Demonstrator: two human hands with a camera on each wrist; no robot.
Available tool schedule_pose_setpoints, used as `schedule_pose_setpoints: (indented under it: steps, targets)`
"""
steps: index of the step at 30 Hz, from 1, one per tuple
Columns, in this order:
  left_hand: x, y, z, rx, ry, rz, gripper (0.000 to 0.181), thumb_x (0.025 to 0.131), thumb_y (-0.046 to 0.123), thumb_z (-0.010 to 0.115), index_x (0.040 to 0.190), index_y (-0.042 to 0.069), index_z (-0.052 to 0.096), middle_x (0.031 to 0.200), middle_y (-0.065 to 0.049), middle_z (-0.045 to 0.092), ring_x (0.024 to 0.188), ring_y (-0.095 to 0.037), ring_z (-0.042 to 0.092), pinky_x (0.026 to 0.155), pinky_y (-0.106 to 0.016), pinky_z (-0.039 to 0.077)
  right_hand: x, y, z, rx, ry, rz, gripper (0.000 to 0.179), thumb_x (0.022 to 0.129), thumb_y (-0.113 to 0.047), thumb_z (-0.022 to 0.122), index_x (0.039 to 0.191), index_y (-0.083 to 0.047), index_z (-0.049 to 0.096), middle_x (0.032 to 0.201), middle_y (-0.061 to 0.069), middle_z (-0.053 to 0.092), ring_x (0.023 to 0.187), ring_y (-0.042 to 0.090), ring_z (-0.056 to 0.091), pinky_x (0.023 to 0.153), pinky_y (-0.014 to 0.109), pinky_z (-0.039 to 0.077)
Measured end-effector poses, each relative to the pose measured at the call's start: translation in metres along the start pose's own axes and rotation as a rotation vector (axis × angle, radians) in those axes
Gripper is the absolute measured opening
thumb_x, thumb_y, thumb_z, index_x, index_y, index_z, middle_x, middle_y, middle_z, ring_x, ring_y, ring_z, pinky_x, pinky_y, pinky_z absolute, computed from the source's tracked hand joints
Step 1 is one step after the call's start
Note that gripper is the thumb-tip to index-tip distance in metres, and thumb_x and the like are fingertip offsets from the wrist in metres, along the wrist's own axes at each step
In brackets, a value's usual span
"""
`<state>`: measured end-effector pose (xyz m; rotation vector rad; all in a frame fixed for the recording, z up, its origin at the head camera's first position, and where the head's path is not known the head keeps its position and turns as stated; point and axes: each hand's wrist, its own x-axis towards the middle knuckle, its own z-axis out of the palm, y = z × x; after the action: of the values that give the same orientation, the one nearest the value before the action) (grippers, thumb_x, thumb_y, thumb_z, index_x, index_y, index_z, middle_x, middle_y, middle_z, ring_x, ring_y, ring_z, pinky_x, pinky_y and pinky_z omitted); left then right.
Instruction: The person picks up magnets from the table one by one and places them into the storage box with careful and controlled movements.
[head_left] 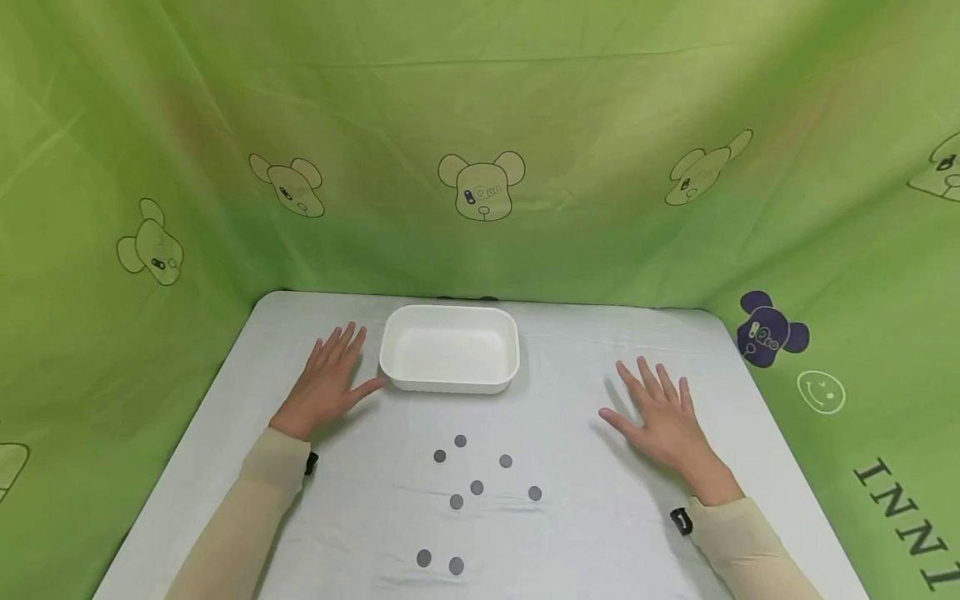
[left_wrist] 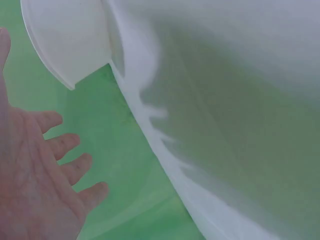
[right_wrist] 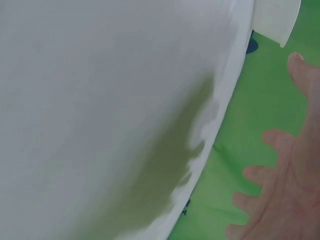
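Note:
A white rectangular tub (head_left: 450, 350) with rounded corners stands at the back of the table, with nothing inside it. Left of it, my left hand (head_left: 327, 385) hovers with fingers spread, its thumb tip close to the tub's near left corner. My right hand (head_left: 663, 425) is spread over the right side of the table, holding nothing, well apart from the tub. Several flat grey discs (head_left: 477, 487) are scattered in front of the tub, between the two hands. In the left wrist view, the palm (left_wrist: 35, 185) faces the camera beside the tub (left_wrist: 70, 40).
A white cloth covers the table (head_left: 585, 533), which has rounded back corners. Green fabric walls (head_left: 390, 242) with printed bear heads enclose the back and both sides. A black band (head_left: 681, 522) shows at my right cuff, another (head_left: 311, 463) at the left.

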<state>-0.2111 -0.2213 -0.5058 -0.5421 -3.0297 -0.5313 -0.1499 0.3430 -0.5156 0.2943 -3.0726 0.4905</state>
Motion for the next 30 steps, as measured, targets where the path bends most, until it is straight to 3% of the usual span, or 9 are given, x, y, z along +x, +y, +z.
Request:
schedule_pose_setpoints:
  steps: [8,18,30]
  targets:
    - [0.016,0.013,-0.002,-0.050,-0.012,0.023,0.103,0.103,0.069,0.056,0.173,0.008,0.012,0.180,-0.016,0.008,0.166,-0.036,0.007,0.136,-0.052,0.003,0.003,-0.008,0.002,0.011,0.004,-0.025,0.090,0.103,-0.064,0.059,0.173,-0.020,0.024,0.177,0.025,0.015,0.160,0.055,0.011,0.129,0.068,-0.010]
    - [0.035,0.023,0.005,-0.027,-0.031,0.044,0.106,0.102,0.070,0.057,0.172,0.005,0.012,0.180,-0.015,0.009,0.167,-0.031,0.007,0.136,-0.047,0.000,0.007,-0.027,0.011,0.014,-0.008,-0.070,0.090,0.102,-0.064,0.063,0.172,-0.019,0.029,0.177,0.023,0.018,0.161,0.054,0.013,0.129,0.072,0.000]
    - [0.043,0.029,0.018,-0.010,-0.061,0.058,0.108,0.101,0.072,0.056,0.172,0.003,0.012,0.180,-0.016,0.009,0.167,-0.031,0.009,0.136,-0.045,0.002,0.008,-0.055,0.026,0.016,-0.048,-0.145,0.089,0.100,-0.065,0.065,0.170,-0.017,0.035,0.176,0.021,0.024,0.161,0.049,0.020,0.130,0.069,0.007]
